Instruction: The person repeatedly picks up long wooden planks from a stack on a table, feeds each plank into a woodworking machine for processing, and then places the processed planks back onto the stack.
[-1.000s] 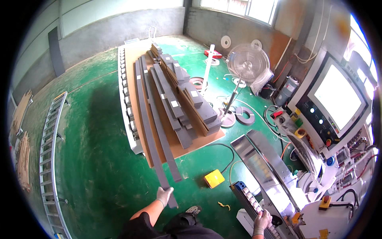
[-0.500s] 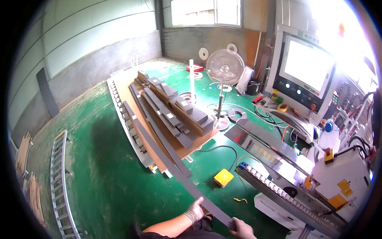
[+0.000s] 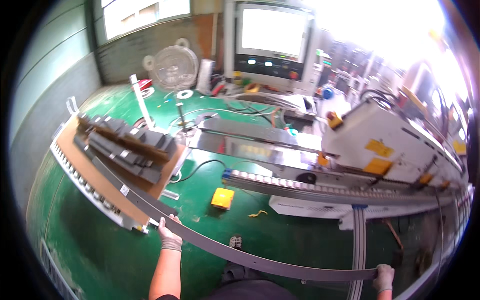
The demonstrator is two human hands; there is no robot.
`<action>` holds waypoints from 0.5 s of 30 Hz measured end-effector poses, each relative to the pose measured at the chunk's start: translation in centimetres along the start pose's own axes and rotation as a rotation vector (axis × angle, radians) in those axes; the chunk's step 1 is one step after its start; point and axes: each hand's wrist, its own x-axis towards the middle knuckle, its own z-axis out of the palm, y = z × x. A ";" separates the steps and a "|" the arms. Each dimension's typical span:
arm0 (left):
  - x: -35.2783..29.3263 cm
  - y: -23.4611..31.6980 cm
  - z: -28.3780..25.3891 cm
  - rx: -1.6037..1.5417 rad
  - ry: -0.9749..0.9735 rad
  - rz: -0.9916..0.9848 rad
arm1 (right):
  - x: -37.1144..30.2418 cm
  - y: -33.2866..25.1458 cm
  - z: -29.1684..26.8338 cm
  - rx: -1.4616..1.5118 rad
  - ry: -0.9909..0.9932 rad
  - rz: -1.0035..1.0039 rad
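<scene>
A long, narrow dark-grey board (image 3: 255,261) stretches across the lower part of the view, bowed by the lens. My left hand (image 3: 170,233), in a pale glove, grips it near its left part, with fingertips showing over the far edge. Closed around its right end is my right hand (image 3: 384,278), also gloved. Just beyond my left hand lies a pile of similar grey boards (image 3: 125,155) on a brown sheet (image 3: 75,145); the held board's left end overlaps the pile's near boards, so where it ends is unclear.
A roller conveyor (image 3: 90,192) carries the brown sheet. Ahead runs a machine's roller rail (image 3: 300,189), with a white machine housing (image 3: 380,145) at right. A yellow foot-pedal box (image 3: 222,198) sits on the green floor. Behind stand a fan (image 3: 175,67) and a control screen (image 3: 272,32).
My view has turned right toward the machine. My hands have moved much farther apart along the board, which now lies nearly crosswise in front of me.
</scene>
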 end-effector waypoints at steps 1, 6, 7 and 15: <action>-0.5 -1.7 1.4 0.083 -0.068 -0.056 | -2.0 1.4 -0.4 -0.049 -0.042 0.109; -10.4 -11.4 6.0 0.307 -0.397 -0.453 | -16.6 6.1 -1.0 -0.341 -0.005 0.249; -12.9 -12.8 6.3 0.337 -0.398 -0.521 | -16.3 1.9 -4.9 -0.144 -0.210 0.297; -20.5 -19.3 6.2 0.396 -0.525 -1.093 | -24.2 -13.3 -7.6 0.533 -0.476 0.411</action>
